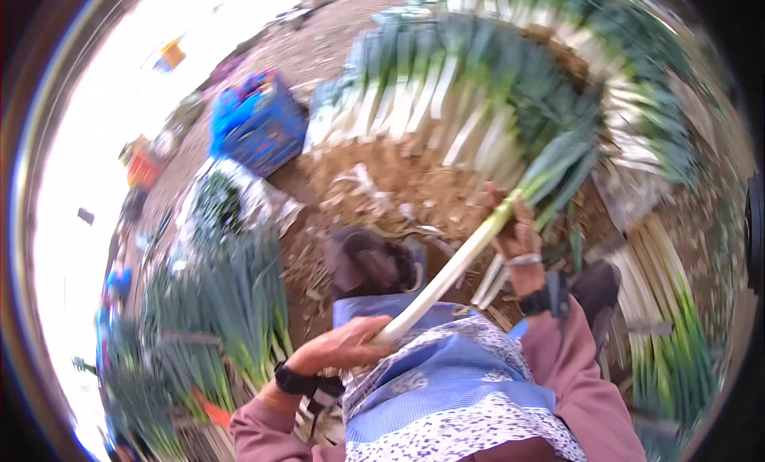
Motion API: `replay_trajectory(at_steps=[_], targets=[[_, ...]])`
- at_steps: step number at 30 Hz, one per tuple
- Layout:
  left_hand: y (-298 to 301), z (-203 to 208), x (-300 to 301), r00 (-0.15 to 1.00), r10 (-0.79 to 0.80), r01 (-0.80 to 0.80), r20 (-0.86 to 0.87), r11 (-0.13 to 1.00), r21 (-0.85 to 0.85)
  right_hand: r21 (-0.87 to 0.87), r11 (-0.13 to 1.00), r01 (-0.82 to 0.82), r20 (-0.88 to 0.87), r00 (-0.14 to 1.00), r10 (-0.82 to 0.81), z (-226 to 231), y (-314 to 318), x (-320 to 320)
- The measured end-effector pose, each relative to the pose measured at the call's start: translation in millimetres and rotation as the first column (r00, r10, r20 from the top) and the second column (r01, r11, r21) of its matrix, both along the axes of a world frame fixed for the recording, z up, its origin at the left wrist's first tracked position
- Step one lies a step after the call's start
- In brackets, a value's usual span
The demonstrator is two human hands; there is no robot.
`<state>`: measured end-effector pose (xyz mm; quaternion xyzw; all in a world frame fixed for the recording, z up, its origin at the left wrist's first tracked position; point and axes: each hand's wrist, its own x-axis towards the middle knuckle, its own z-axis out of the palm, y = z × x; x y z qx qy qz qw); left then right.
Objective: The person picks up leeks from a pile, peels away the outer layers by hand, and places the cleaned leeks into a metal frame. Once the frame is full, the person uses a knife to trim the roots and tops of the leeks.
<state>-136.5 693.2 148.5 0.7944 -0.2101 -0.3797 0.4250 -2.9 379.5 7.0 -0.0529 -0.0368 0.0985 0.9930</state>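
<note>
A long leek [446,279] slants across my lap, its white end low on the left and its green leaves up to the right. My left hand [343,346] is closed round the white root end. Higher up the stalk, my right hand [518,237] has its fingers around the leek where white turns to green. Beneath that hand show thinner white stalks [492,280]; I cannot tell whether it holds them too. A blue patterned apron [462,382] covers my lap.
Rows of leeks [414,79] lie on the soil ahead, with more bundles at the left [231,294] and right [669,318]. A blue crate [267,131] stands ahead on the left, near a pale sheet [271,200]. Peeled scraps [362,183] litter the ground before my knees.
</note>
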Motion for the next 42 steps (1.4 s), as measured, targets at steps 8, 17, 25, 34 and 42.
replay_trajectory(at_steps=[8, 17, 25, 34, 42], targets=[[-7, -17, -33, 0.314, 0.228, -0.654, 0.922, 0.756, 0.036, -0.187, 0.98, -0.072, 0.044, 0.996, 0.081, 129, 112, -66], [55, -18, -40, 0.033, 0.469, -0.748, 0.883, 0.598, -0.289, -0.91, 0.407, -0.072, 0.126, 0.89, 0.439, 157, 193, -134], [147, -47, -77, 0.025, 0.418, -0.964, 0.908, 0.25, -0.088, -0.966, 0.259, -0.005, 0.03, 0.991, 0.133, 104, 114, -96], [306, -111, -146, -0.194, 0.196, -0.947, 0.961, -0.294, -0.131, -0.978, 0.197, -0.065, -0.075, 0.996, -0.047, 65, 36, -94], [306, -159, -114, -0.036, 0.245, -0.942, 0.969, -0.332, 0.048, -0.988, 0.145, -0.05, -0.061, 0.996, -0.071, 15, 13, -99]])
